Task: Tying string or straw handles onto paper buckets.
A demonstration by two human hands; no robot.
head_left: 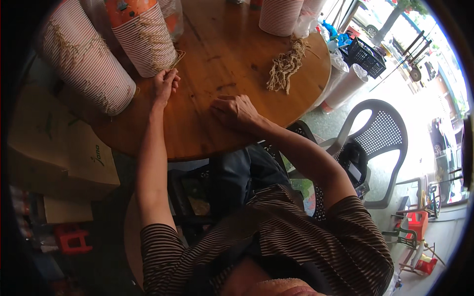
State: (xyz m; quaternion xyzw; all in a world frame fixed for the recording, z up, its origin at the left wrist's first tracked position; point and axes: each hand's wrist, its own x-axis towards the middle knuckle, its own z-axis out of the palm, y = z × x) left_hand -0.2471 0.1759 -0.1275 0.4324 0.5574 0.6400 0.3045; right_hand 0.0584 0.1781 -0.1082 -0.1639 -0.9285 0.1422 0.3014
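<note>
My left hand [166, 85] is closed at the foot of a tilted stack of red-and-white striped paper cups [146, 43]. Its fingertips pinch a strand of straw-coloured twine [176, 60] that hangs from the stack's side. My right hand [234, 110] rests on the brown round wooden table [217, 64], its fingers curled under; whatever they may hold is hidden. Left of my left hand leans a second, larger cup stack [86, 56], also with twine strands along it. Beyond my right hand lies a loose bundle of twine [288, 68].
More stacked cups [280, 18] stand at the table's far side. Right of the table are a white cylinder [347, 85], a black basket [366, 57] and a grey plastic chair [379, 133]. Cardboard boxes [64, 143] and a red stool [72, 238] sit at the left.
</note>
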